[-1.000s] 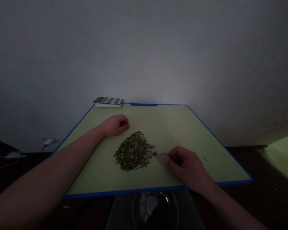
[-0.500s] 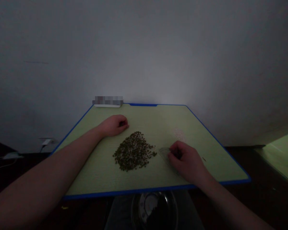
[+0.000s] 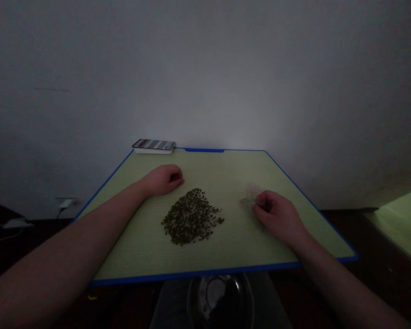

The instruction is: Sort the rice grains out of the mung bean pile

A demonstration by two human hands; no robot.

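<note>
A loose pile of small greenish-brown seed-like bits lies on the pale table. Just beyond its left side rests my left hand, fingers curled together; whatever may be inside is hidden. To the right of the pile, my right hand has thumb and fingertips pinched together. Faint thin looping lines show beside those fingertips, too blurred to tell what they are. Beyond my right fingers is a small patch of pale bits.
The table has a raised blue rim. A phone lies on a white box at the back left corner. Below the front edge, a shiny metal bowl with dark contents sits between my legs. A plug and cables are at the left wall.
My right hand has moved right and a little farther from me, away from the pile, still pinched. My left hand and the pile stay in place.
</note>
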